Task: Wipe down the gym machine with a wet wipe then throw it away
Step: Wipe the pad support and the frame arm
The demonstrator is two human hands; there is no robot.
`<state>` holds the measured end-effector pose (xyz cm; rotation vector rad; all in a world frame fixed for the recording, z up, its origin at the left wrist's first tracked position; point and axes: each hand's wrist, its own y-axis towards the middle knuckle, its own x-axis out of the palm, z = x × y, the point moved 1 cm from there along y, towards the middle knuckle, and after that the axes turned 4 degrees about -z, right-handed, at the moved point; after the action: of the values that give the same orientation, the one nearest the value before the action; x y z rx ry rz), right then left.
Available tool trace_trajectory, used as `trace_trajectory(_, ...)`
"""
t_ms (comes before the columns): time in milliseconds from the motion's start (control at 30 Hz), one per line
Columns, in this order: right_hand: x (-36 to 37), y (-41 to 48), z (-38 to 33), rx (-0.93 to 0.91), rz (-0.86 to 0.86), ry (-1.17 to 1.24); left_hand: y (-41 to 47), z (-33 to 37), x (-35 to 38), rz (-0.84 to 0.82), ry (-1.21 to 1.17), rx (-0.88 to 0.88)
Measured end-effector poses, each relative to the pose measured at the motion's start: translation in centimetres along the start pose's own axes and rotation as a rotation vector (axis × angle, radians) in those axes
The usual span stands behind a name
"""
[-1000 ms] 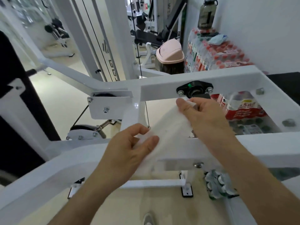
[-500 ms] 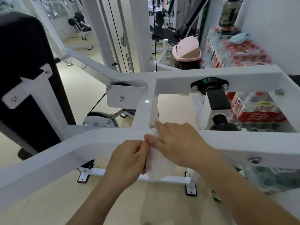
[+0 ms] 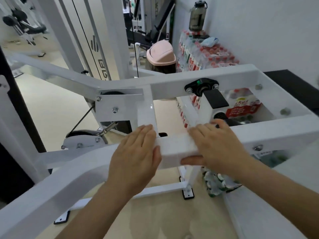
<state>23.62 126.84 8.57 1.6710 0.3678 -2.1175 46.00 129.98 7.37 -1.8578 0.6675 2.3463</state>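
While both hands bear on the near crossbar (image 3: 279, 135) of the gym machine (image 3: 69, 183), the wet wipe (image 3: 174, 146) lies draped over that bar between them. It covers the top and hangs down the near face. White on white, its edges are hard to trace.

Left hand (image 3: 136, 152): flat on the bar, fingers straight and pressed together, palm pinning the wipe's left end.

Right hand (image 3: 219, 145): fingers together across the top, thumb stretched along the near face, holding the cloth wrapped to the corner.

Judgement: the wipe is spread wide so one pass cleans two faces, and the two-handed hold keeps it from bunching. Wiping appears barely begun, with the far rail (image 3: 172, 78) not yet done.

Disposal point: pink-lidded bin (image 3: 161, 52) beyond the frame, beside the bottled-water packs (image 3: 212, 54), well apart from the hands.

Risk: the wipe may snag on the bolt head (image 3: 257, 147) near the right hand.
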Motion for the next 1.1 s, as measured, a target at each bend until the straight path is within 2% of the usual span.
trace_trajectory(100, -0.1, -1.6, 0.9, 0.079, 0.032, 0.042, 0.1, -0.2, 0.7, -0.047, -0.008, -0.003)
trace_trajectory(233, -0.4, 1.1, -7.1, 0.079, 0.146, 0.206, -0.1, -1.0, 1.1, -0.062, -0.004, 0.052)
trace_trajectory(334, 0.0, 0.2, -6.7, 0.078, 0.146, 0.199, -0.1, -1.1, 1.0, -0.070, 0.006, 0.049)
trace_trajectory(400, 1.1, -2.6, -2.7, 0.211, 0.145, 0.166, 0.0, -0.8, 0.8, -0.075, 0.009, 0.041)
trace_trajectory(500, 1.6, -6.5, 3.4, 0.553, 0.213, 0.162, 0.0, -0.3, 0.6, -0.093, 0.031, 0.021)
trace_trajectory(567, 1.3, -6.4, 3.6, 0.622, 0.287, 0.182, 0.1, 0.0, 0.5, -0.117, 0.036, 0.010)
trace_trajectory(634, 1.5, -5.0, 0.3, 0.574, 0.375, 0.191, 0.1, 0.1, 0.2, -0.142, 0.025, -0.007)
trace_trajectory(734, 2.0, -4.1, -5.1, 0.307, 0.479, 0.188, 0.4, 0.5, -0.5, -0.182, 0.021, -0.036)
trace_trajectory(801, 2.0, -4.7, -4.2, 0.196, 0.466, 0.165, 1.0, 1.0, -0.8, -0.216, 0.039, 0.005)
trace_trajectory(867, 1.3, -5.2, -0.7, 0.335, 0.390, 0.195, 1.9, 1.3, -1.1, -0.226, 0.033, 0.075)
trace_trajectory(934, -0.8, -5.1, 3.7, 0.635, 0.242, 0.288, 3.1, 1.9, -1.5, -0.228, -0.040, 0.106)
trace_trajectory(967, -1.8, -4.9, 5.7, 0.754, 0.181, 0.404, 3.8, 2.4, -1.6, -0.243, -0.087, 0.118)
trace_trajectory(1001, -2.9, -4.4, 7.2, 0.833, 0.189, 0.601, 4.4, 2.9, -1.7, -0.259, -0.129, 0.133)
trace_trajectory(1034, -3.9, -3.7, 8.4, 0.889, 0.279, 0.814, 5.2, 3.4, -1.6, -0.257, -0.168, 0.154)
trace_trajectory(1067, -4.9, -2.9, 9.3, 0.896, 0.409, 0.930, 5.9, 3.9, -1.5, -0.245, -0.213, 0.172)
trace_trajectory(1101, -5.5, -1.9, 9.8, 0.837, 0.540, 0.862, 6.6, 4.5, -1.5, -0.232, -0.258, 0.178)
